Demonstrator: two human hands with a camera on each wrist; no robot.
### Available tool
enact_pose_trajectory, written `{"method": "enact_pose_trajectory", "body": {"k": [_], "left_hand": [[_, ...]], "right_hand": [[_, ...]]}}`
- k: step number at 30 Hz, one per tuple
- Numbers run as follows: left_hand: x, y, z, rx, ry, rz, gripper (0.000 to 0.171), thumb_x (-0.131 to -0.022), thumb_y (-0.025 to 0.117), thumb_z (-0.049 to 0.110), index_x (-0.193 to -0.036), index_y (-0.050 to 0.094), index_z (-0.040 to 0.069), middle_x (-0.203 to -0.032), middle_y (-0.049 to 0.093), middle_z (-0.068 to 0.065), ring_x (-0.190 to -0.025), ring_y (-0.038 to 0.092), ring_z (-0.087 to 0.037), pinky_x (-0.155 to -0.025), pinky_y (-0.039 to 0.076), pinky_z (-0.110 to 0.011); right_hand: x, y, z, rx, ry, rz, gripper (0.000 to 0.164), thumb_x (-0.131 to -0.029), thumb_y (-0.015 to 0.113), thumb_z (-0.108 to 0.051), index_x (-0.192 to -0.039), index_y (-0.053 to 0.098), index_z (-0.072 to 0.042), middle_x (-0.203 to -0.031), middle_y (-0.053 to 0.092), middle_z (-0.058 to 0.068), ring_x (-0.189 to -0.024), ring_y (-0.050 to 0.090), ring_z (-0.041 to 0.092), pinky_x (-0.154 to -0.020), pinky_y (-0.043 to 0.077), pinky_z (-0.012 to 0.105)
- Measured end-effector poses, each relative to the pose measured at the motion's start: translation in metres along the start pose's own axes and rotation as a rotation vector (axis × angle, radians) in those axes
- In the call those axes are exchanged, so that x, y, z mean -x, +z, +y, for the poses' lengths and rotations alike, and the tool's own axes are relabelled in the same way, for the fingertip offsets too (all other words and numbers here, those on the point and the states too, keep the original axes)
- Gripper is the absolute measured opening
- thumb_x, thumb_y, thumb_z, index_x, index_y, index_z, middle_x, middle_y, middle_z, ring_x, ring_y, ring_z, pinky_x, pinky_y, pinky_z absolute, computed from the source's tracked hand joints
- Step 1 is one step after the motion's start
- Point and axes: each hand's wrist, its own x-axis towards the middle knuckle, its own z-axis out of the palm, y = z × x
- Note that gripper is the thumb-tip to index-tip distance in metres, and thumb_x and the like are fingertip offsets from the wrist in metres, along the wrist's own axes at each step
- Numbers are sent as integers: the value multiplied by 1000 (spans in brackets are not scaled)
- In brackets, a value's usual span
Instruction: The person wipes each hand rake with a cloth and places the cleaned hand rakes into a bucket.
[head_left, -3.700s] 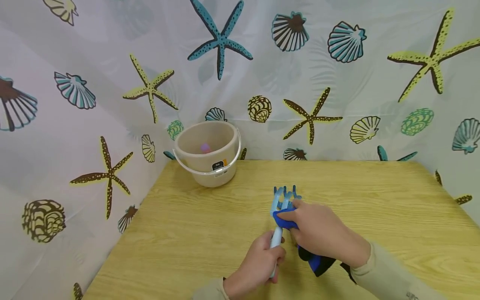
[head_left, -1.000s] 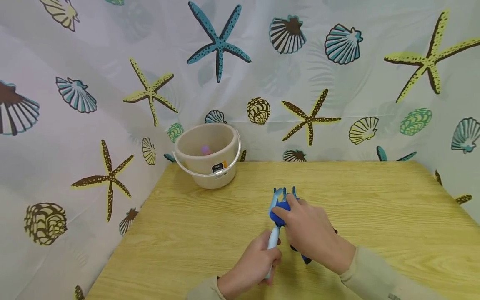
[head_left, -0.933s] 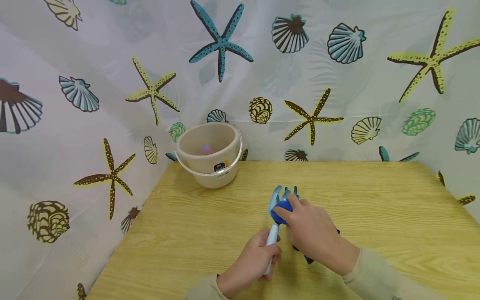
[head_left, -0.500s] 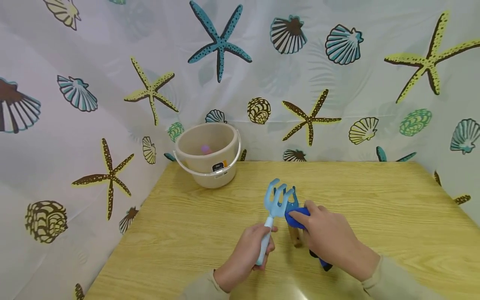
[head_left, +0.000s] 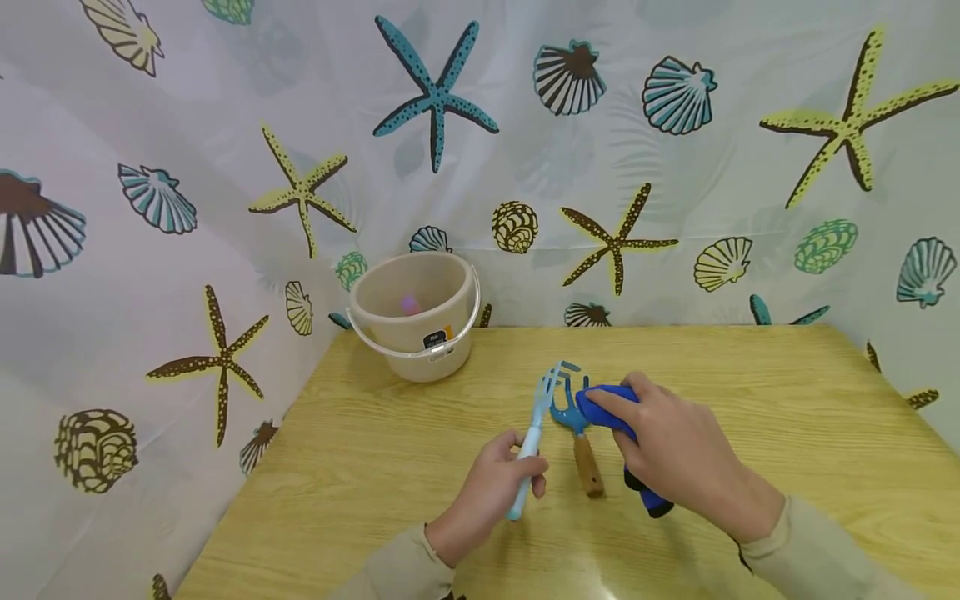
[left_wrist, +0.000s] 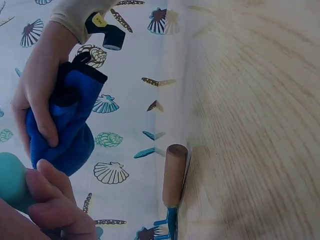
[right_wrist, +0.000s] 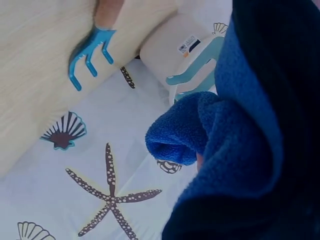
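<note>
Left fingers (left_wrist: 62,215) grip pale rake (head_left: 533,435) (right fingers (head_left: 618,407), cloth (left_wrist: 76,135))

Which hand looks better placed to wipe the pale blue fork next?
Probably the right hand: it grips the blue cloth near the tines, while the left hand holds the pale blue fork by its handle.
</note>
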Motion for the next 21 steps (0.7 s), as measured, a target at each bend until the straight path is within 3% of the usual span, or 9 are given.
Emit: {"method": "enact_pose_trajectory", "body": {"k": [6, 8, 12, 15, 21], "left_hand": [[-7, -1, -4, -104, 18, 0, 21, -87, 60, 13, -104, 57, 2, -63, 51, -2, -54, 46, -13, -50, 37, -25], [-9, -2, -6, -148, 36, -10, 14, -91, 57, 16, -94, 60, 2, -61, 49, -2, -52, 43, -13, -49, 35, -26], [-10, -3, -8, -199, 81, -9, 24, -96, 51, 21, -79, 58, 6, -54, 45, -1, -47, 38, -13, -47, 32, -26], [-10, -3, -8, -172, 97, 0, 21, -96, 50, 18, -83, 60, 5, -56, 47, -1, -47, 40, -12, -46, 35, -25], [-8, -2, -10, -80, 52, -16, 13, -94, 50, 12, -95, 57, 0, -64, 52, -3, -35, 41, -11, -35, 40, -22]], "right_hand": [[-12, 0, -4, -16, -15, 42, 43, -80, 65, -20, -123, 64, -22, -96, 56, 7, -58, 52, 13, -33, 40, 23], [-17, 2, -5, -4, -37, 54, 44, -80, 66, -20, -123, 64, -21, -96, 56, 8, -61, 54, 16, -33, 42, 25], [-24, 10, -4, 57, -66, 50, 42, -79, 69, -21, -121, 66, -19, -95, 57, 11, -66, 60, 21, -35, 49, 32], [-26, 17, -4, 97, -69, 11, 42, -78, 71, -23, -120, 67, -19, -95, 57, 13, -67, 61, 23, -35, 51, 35], [-20, 25, -15, 96, -107, -58, 41, -77, 73, -26, -117, 68, -20, -98, 59, 16, -70, 62, 25, -41, 56, 37]]}}
